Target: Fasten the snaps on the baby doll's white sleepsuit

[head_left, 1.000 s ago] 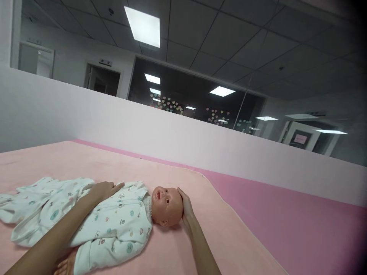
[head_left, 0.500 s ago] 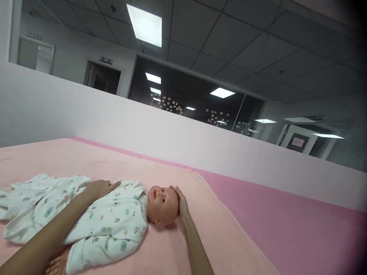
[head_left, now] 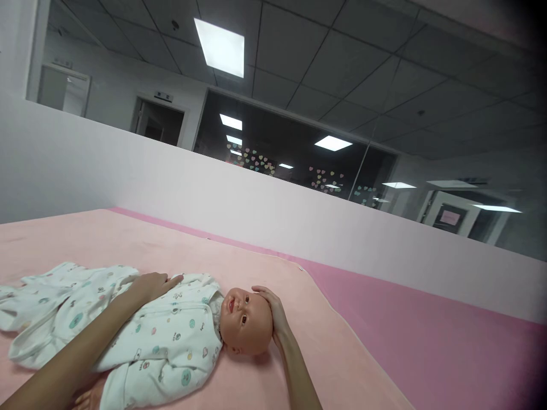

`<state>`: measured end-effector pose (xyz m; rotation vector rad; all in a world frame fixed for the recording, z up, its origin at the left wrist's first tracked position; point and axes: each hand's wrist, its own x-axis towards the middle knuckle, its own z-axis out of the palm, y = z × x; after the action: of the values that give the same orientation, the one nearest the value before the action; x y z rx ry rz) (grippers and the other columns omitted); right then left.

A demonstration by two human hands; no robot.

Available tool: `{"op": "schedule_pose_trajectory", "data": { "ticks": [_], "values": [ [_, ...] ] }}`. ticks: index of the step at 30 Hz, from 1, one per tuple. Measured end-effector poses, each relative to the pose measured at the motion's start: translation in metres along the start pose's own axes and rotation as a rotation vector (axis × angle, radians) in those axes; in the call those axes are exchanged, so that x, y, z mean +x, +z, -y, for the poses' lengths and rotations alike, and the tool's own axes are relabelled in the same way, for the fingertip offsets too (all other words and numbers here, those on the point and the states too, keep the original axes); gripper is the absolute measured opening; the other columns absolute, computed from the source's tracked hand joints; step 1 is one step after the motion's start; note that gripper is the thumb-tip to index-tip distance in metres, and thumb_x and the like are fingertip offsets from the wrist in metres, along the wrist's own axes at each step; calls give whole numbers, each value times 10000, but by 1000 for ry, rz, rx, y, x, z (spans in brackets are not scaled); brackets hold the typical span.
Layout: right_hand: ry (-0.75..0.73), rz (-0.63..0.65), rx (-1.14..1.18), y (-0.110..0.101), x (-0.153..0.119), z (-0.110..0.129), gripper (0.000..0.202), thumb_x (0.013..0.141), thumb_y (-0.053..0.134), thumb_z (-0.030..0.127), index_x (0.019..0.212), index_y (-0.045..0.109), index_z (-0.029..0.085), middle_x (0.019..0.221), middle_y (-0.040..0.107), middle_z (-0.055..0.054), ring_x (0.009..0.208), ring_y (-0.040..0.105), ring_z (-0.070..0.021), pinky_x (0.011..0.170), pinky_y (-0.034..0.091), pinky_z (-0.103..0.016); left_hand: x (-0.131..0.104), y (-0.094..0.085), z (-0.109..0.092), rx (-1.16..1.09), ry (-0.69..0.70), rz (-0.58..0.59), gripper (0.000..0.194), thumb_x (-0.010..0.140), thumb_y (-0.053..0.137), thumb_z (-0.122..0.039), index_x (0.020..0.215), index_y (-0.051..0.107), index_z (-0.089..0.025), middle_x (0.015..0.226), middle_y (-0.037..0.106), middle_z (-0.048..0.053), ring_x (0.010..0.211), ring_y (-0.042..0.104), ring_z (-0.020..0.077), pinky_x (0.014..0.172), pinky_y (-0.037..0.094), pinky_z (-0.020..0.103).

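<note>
A baby doll (head_left: 250, 326) lies on its back on the pink padded surface (head_left: 256, 387), its bare head to the right. It wears a white long-sleeved sleepsuit (head_left: 171, 330) printed with small coloured motifs. My left hand (head_left: 151, 286) rests across the doll's middle, thumb stretched out; its other fingers are mostly hidden over the far side. Around the crown of the doll's head curves my right hand (head_left: 273, 310), palm against it. One doll hand (head_left: 88, 400) shows from a sleeve beneath my left forearm.
A low white wall (head_left: 256, 210) runs behind the pink surface, with a brighter pink mat area (head_left: 384, 319) to the right. Above the wall, glass panels (head_left: 294, 136) carry heart stickers and reflect ceiling lights. A doorway (head_left: 160, 122) stands at the back left.
The doll's head has tilted and shifted slightly right and nearer, with my right hand following it. My left hand stays on the doll's middle. The whole view has shifted down a little.
</note>
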<state>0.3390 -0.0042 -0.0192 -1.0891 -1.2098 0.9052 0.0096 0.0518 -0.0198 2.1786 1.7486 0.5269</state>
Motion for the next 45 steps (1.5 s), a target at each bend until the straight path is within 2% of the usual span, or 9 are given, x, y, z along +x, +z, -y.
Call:
{"op": "schedule_pose_trajectory", "data": {
  "ticks": [5,11,17,24,29,34,40,42,45],
  "values": [
    [108,-11,170,2,-1,-1,439,652,642,401,1062,626,246,1276,507,0,1168,459,-181,953,361,-267,-1,-1,-2,18,-14,-2,644,740,173,-681,645,545,-164,733,662,140,731,596,304,685,382,385],
    [294,109,248,9,-11,7,437,670,614,475,868,678,92,957,669,-121,970,597,-252,881,442,-340,-1,-2,-2,17,-22,-10,622,742,193,-661,661,558,-164,756,667,135,743,597,298,691,385,376],
    [133,-75,320,13,-12,12,425,636,639,455,993,639,224,1076,634,-27,1069,546,-197,910,430,-302,1,0,0,6,-28,-15,622,743,201,-658,670,562,-158,763,667,137,743,594,297,708,381,386],
    [289,126,345,25,-28,30,430,662,562,538,782,665,139,872,684,-114,853,634,-281,794,491,-408,-4,-3,0,-13,13,-14,567,765,223,-611,679,564,-166,748,661,119,710,586,284,681,387,382],
    [200,12,291,16,-16,19,432,648,573,543,801,658,148,936,676,-97,899,620,-255,818,472,-354,-3,-9,-1,-148,79,-90,552,774,283,-586,1035,563,-189,985,649,110,878,584,277,808,395,408],
    [19,-285,190,8,-8,12,551,667,565,525,1094,546,178,1090,615,-82,867,612,-210,798,457,-334,-15,-13,-28,-493,304,-286,489,782,384,-529,1162,498,-245,1039,618,43,951,550,186,794,429,275],
    [-433,-589,-237,21,-27,25,358,791,466,428,1022,524,160,951,600,-82,771,575,-174,765,443,-329,-32,-4,-58,-410,543,133,328,733,518,-473,841,705,-226,877,655,43,807,554,173,699,400,246],
    [-624,-591,-381,33,-38,28,270,804,469,349,987,537,163,921,600,-86,817,567,-188,775,441,-337,-30,-2,-57,-455,536,157,332,733,520,-465,792,715,-203,827,655,47,772,549,167,666,388,243],
    [-917,-387,-560,61,-58,26,157,792,468,217,911,564,184,855,607,-86,834,563,-203,757,442,-343,-21,3,-50,-657,443,84,355,730,522,-478,766,700,-173,788,664,39,753,549,165,678,396,251]
  ]
}}
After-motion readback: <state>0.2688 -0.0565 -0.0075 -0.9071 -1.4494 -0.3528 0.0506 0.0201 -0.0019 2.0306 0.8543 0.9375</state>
